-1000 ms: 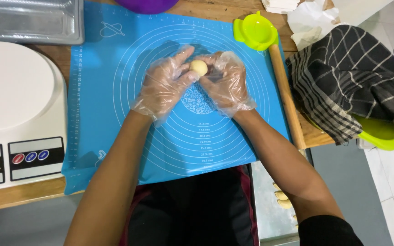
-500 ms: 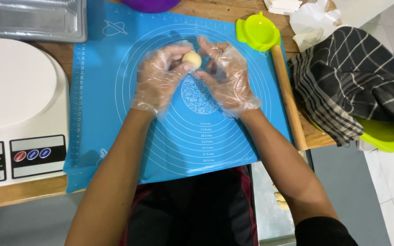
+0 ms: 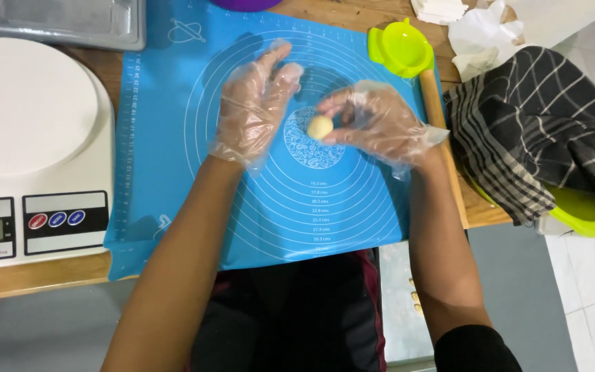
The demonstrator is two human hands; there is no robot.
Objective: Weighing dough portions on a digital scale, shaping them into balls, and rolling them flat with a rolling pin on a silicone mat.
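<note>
Both my hands wear clear plastic gloves above a blue silicone baking mat [image 3: 173, 172] printed with white rings. My right hand [image 3: 380, 120] pinches a small pale dough ball [image 3: 319, 127] between thumb and fingertips, just over the mat's centre. My left hand [image 3: 253, 103] hovers to the left of the ball, fingers spread and palm down, holding nothing. A short gap separates the two hands.
A white kitchen scale [image 3: 36, 145] stands left of the mat. A lime green dumpling press [image 3: 401, 48] and a wooden rolling pin [image 3: 442, 131] lie at the mat's right edge. A striped cloth [image 3: 545, 131] covers a green bowl [image 3: 583, 213] at right. A grey tray [image 3: 56, 21] sits top left.
The hands had the ball pressed between them; now they have come apart. The ball stays with my right hand, lower on the mat, and my left hand has opened to the left.
</note>
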